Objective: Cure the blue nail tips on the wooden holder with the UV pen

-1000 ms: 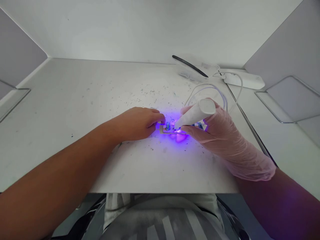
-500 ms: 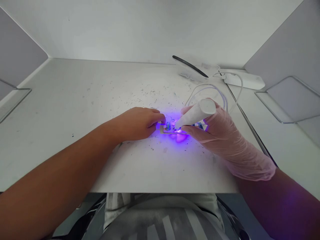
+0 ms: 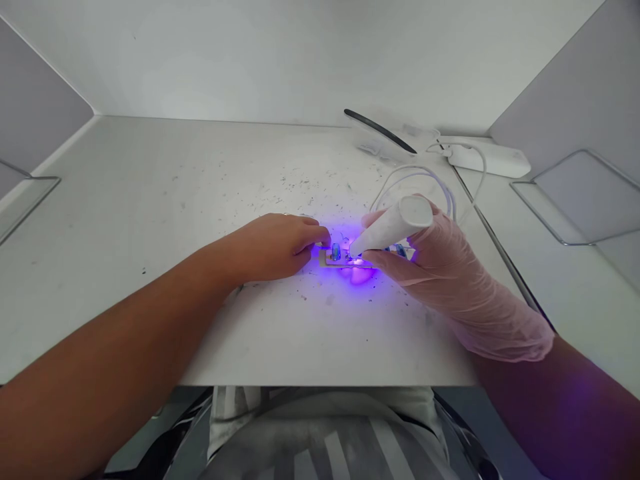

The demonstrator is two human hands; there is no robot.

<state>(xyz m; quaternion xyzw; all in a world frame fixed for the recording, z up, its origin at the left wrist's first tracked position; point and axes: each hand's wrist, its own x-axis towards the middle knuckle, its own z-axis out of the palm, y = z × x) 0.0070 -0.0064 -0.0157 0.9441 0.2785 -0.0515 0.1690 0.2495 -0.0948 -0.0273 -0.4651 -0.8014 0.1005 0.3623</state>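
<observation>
The gloved right hand [image 3: 440, 257] gripped the white lamp [image 3: 391, 228], tip pointing left at the strip [image 3: 345, 259], whose left end the bare left hand's [image 3: 273, 245] fingers pinched.

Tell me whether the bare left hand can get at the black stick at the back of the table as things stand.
Probably yes. The left hand rests by the lit strip, and the table between it and the black stick shows only specks; the white cable loops further right.

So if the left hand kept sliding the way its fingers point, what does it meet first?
Probably the small strip already at the left hand's fingertips, then the white lamp's glowing tip just beyond; depth there is hard to judge.
</observation>
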